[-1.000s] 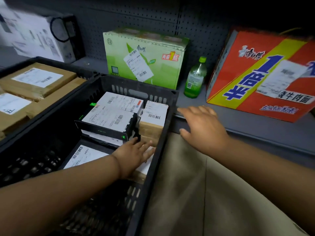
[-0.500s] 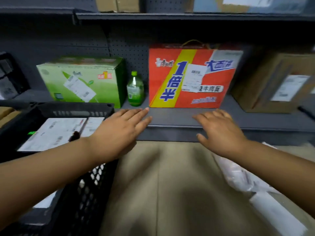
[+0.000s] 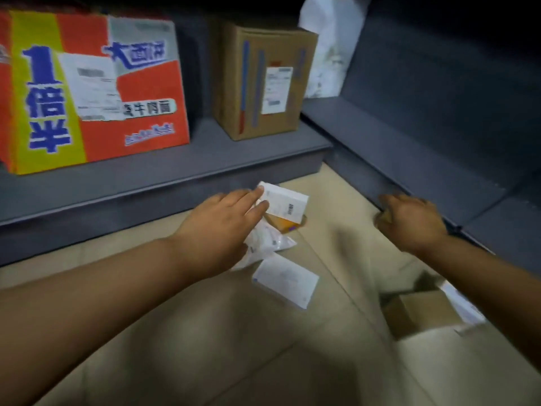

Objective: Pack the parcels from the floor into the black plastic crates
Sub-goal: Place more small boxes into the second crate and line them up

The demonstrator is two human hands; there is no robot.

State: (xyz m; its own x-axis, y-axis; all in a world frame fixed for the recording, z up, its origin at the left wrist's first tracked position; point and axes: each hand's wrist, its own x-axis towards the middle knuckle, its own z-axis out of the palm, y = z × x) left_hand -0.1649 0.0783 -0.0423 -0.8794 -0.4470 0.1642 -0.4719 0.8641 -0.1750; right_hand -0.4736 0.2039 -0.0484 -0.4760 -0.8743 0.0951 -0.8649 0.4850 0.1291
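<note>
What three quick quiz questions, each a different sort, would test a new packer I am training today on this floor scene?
1. True or false: the left hand reaches over the white box.
2. Where does the brown carton stand: A shelf, B floor, C crate?
3. Fill in: the open cardboard box lies on the ____.

Key: 1 true; 2 A; 3 floor.

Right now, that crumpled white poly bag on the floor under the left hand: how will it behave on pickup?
The white poly bag looks wrinkled and flat, so probably floppy and light. Its glossy film may slip, so pinch rather than scoop. The left hand hovers just over it with fingers straight.
</note>
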